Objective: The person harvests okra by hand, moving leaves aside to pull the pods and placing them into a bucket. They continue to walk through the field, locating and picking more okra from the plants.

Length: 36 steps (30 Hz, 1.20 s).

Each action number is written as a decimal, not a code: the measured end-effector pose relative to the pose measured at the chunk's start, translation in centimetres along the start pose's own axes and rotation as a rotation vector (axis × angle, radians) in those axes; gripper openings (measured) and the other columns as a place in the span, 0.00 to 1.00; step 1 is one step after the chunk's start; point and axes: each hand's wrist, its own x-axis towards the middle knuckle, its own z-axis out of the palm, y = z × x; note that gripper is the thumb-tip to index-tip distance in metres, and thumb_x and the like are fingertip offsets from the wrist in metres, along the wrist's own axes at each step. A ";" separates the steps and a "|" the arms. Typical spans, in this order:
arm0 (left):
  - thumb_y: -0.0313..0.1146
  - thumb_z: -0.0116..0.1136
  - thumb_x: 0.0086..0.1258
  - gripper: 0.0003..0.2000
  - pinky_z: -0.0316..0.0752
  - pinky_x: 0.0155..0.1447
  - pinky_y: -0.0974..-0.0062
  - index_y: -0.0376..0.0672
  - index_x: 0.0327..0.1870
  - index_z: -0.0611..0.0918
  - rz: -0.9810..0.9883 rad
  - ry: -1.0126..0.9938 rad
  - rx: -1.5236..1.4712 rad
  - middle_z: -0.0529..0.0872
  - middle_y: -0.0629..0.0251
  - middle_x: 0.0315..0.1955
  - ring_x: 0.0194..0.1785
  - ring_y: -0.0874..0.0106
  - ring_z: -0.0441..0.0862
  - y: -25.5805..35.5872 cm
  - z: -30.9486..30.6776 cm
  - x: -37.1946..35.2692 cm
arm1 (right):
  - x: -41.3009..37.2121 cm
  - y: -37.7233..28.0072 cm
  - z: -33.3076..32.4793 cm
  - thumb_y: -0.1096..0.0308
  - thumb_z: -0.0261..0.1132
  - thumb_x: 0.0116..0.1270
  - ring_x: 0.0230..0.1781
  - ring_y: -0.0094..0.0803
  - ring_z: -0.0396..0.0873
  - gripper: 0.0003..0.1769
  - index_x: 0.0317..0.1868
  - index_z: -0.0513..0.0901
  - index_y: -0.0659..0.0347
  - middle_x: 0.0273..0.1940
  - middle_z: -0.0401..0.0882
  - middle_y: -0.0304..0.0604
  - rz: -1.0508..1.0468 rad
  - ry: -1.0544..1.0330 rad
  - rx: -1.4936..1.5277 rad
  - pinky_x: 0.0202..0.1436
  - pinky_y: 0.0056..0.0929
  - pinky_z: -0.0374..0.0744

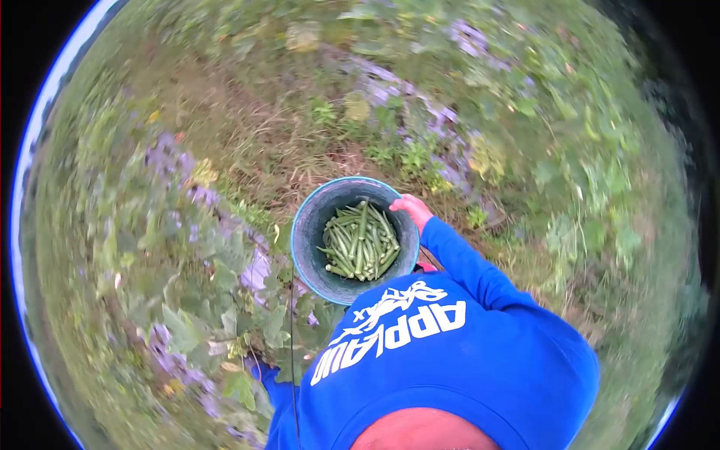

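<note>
My right hand point(412, 209) is closed over the right side of the rim of a dark round bucket point(307, 259) with a light blue edge. Inside, a heap of green okra pods point(361, 244) covers the bottom. The bucket is held in front of my body, its opening facing up. My left hand point(253, 366) is low on the left among the leafy plants point(202, 326). Leaves and blur hide its fingers, so I cannot see what it touches.
Rows of green plants grow on both sides, with strips of purplish-grey ground sheet point(256, 271) showing between leaves. A grassy path point(277, 142) runs ahead between the rows. A thin dark cord point(292, 352) hangs left of my blue sweatshirt point(465, 367).
</note>
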 end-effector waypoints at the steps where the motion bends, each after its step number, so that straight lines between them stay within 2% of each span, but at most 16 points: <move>1: 0.37 0.52 0.64 0.12 0.79 0.43 0.65 0.44 0.45 0.78 -0.036 0.033 0.000 0.82 0.63 0.38 0.42 0.64 0.80 -0.2 -0.6 -1.2 | 0.3 0.2 -0.5 0.68 0.67 0.51 0.42 0.32 0.78 0.21 0.47 0.79 0.63 0.40 0.81 0.42 -0.023 -0.056 0.016 0.52 0.33 0.75; 4: 0.37 0.52 0.63 0.12 0.79 0.43 0.65 0.44 0.45 0.78 -0.152 0.144 0.021 0.82 0.63 0.38 0.42 0.64 0.80 -1.5 -1.9 -5.9 | 0.4 -0.8 -0.1 0.70 0.63 0.54 0.40 0.32 0.79 0.16 0.45 0.78 0.60 0.38 0.80 0.41 0.148 -0.129 0.145 0.47 0.33 0.77; 9: 0.37 0.52 0.63 0.11 0.79 0.44 0.65 0.44 0.44 0.78 -0.245 0.291 -0.021 0.82 0.63 0.38 0.42 0.64 0.80 -2.4 -4.0 -12.5 | -0.5 -1.6 -0.3 0.69 0.62 0.56 0.37 0.30 0.78 0.12 0.41 0.77 0.58 0.37 0.78 0.37 0.123 -0.183 0.084 0.44 0.31 0.77; 15: 0.36 0.52 0.63 0.11 0.79 0.44 0.65 0.43 0.44 0.78 -0.292 0.405 -0.094 0.82 0.63 0.38 0.42 0.64 0.80 -2.8 -4.4 -15.2 | 2.2 -2.6 0.2 0.65 0.63 0.57 0.39 0.33 0.80 0.12 0.42 0.78 0.58 0.39 0.81 0.39 0.215 -0.271 0.072 0.47 0.35 0.78; 17: 0.36 0.52 0.63 0.11 0.79 0.44 0.65 0.43 0.44 0.78 -0.279 0.443 -0.132 0.82 0.63 0.39 0.43 0.64 0.80 -2.2 -4.8 -15.5 | 3.2 -3.0 0.4 0.63 0.64 0.57 0.40 0.35 0.81 0.13 0.41 0.80 0.59 0.40 0.83 0.41 0.271 -0.301 0.078 0.49 0.37 0.79; 21: 0.36 0.53 0.63 0.11 0.79 0.44 0.65 0.43 0.44 0.77 -0.016 0.484 -0.403 0.82 0.63 0.39 0.43 0.64 0.80 1.1 -5.6 -11.8 | 4.0 -1.4 -1.3 0.67 0.63 0.57 0.42 0.34 0.79 0.14 0.44 0.77 0.59 0.41 0.79 0.40 0.286 -0.410 0.109 0.49 0.36 0.78; 24: 0.36 0.53 0.63 0.11 0.79 0.44 0.65 0.43 0.44 0.77 0.195 0.337 -0.728 0.82 0.63 0.39 0.43 0.64 0.80 8.4 -9.4 -14.0 | 6.2 -0.5 -2.6 0.67 0.63 0.57 0.42 0.34 0.79 0.14 0.44 0.77 0.59 0.41 0.79 0.40 0.267 -0.497 0.087 0.49 0.35 0.77; 26: 0.36 0.53 0.60 0.11 0.78 0.47 0.65 0.39 0.40 0.76 0.271 0.098 -0.951 0.80 0.60 0.39 0.43 0.63 0.80 15.5 -11.8 -19.6 | 6.8 -1.8 -2.4 0.66 0.63 0.58 0.43 0.34 0.78 0.13 0.43 0.78 0.59 0.41 0.79 0.41 0.276 -0.541 0.106 0.50 0.35 0.77; 27: 0.36 0.53 0.60 0.11 0.78 0.47 0.65 0.39 0.40 0.76 0.284 0.115 -0.966 0.80 0.60 0.39 0.43 0.63 0.80 17.9 -11.5 -21.5 | 6.6 -2.4 -1.8 0.65 0.63 0.59 0.43 0.32 0.78 0.13 0.44 0.78 0.59 0.41 0.79 0.40 0.253 -0.579 0.028 0.50 0.33 0.76; 29: 0.36 0.51 0.60 0.11 0.77 0.49 0.65 0.37 0.36 0.75 0.399 -0.057 -1.046 0.78 0.58 0.35 0.43 0.63 0.79 21.1 -11.3 -26.6 | 6.1 -2.6 -2.6 0.65 0.62 0.59 0.43 0.32 0.78 0.13 0.44 0.78 0.60 0.42 0.79 0.39 0.151 -0.614 0.000 0.50 0.33 0.76; 30: 0.37 0.50 0.60 0.12 0.77 0.50 0.68 0.36 0.35 0.75 0.409 -0.122 -1.034 0.77 0.57 0.33 0.42 0.63 0.79 24.1 -11.0 -29.6 | 5.4 -2.2 -2.7 0.66 0.62 0.59 0.43 0.31 0.78 0.14 0.44 0.78 0.60 0.42 0.79 0.39 0.063 -0.634 -0.014 0.50 0.32 0.76; 31: 0.38 0.49 0.61 0.13 0.76 0.49 0.69 0.35 0.34 0.74 0.487 -0.106 -0.973 0.78 0.55 0.33 0.40 0.64 0.79 26.4 -10.4 -32.1 | 0.5 -5.4 -1.3 0.69 0.62 0.57 0.43 0.31 0.77 0.17 0.47 0.77 0.62 0.44 0.79 0.41 0.125 -0.674 -0.008 0.51 0.32 0.76; 32: 0.37 0.50 0.62 0.12 0.74 0.50 0.66 0.35 0.35 0.75 0.557 -0.218 -0.886 0.79 0.54 0.34 0.41 0.63 0.78 28.1 -10.4 -34.0 | -1.5 -6.2 -0.8 0.69 0.62 0.57 0.43 0.31 0.77 0.17 0.47 0.77 0.62 0.44 0.79 0.41 0.124 -0.680 -0.010 0.51 0.32 0.76; 33: 0.38 0.48 0.63 0.12 0.72 0.51 0.67 0.36 0.34 0.75 0.676 -0.230 -0.787 0.79 0.55 0.34 0.40 0.65 0.77 29.5 -9.2 -35.3 | -2.5 -6.5 -0.6 0.70 0.62 0.56 0.43 0.32 0.77 0.19 0.49 0.75 0.63 0.44 0.78 0.42 0.072 -0.673 -0.030 0.50 0.32 0.76; 34: 0.42 0.49 0.65 0.15 0.72 0.52 0.68 0.35 0.35 0.76 0.679 -0.348 -0.742 0.79 0.55 0.35 0.42 0.65 0.77 31.0 -9.3 -37.2 | -3.8 -6.9 -0.3 0.72 0.63 0.55 0.43 0.32 0.77 0.20 0.50 0.74 0.65 0.44 0.78 0.43 0.021 -0.673 -0.055 0.50 0.32 0.76; 36: 0.37 0.50 0.70 0.14 0.70 0.56 0.68 0.35 0.45 0.79 0.654 -0.540 -0.260 0.81 0.58 0.42 0.50 0.65 0.78 32.2 -9.4 -39.5 | -6.1 -8.0 0.4 0.72 0.63 0.55 0.43 0.33 0.77 0.22 0.51 0.73 0.65 0.44 0.78 0.44 0.019 -0.686 -0.095 0.49 0.32 0.77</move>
